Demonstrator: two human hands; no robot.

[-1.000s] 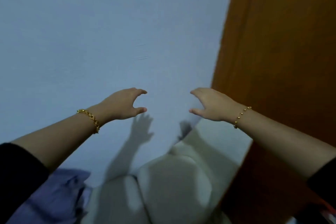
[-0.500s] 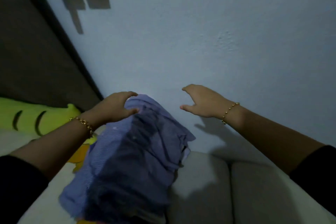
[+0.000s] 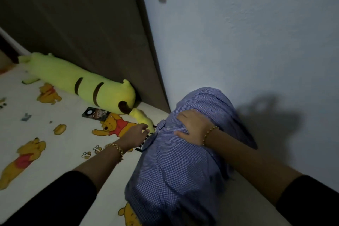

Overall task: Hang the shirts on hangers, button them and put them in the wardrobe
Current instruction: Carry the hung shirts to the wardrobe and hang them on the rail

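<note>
Blue checked shirt heaped on Pooh-print bedsheet by wall, right hand flat on it, left hand straight-fingered at its edge, yellow plush against headboard.

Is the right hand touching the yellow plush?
No, the right hand lies on the blue checked shirt, apart from the yellow plush.

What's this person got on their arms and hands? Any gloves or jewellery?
No gloves. The left hand has a chunky gold chain bracelet at the wrist; the right hand has a thinner gold beaded bracelet. The left sleeve and right sleeve are black.
</note>
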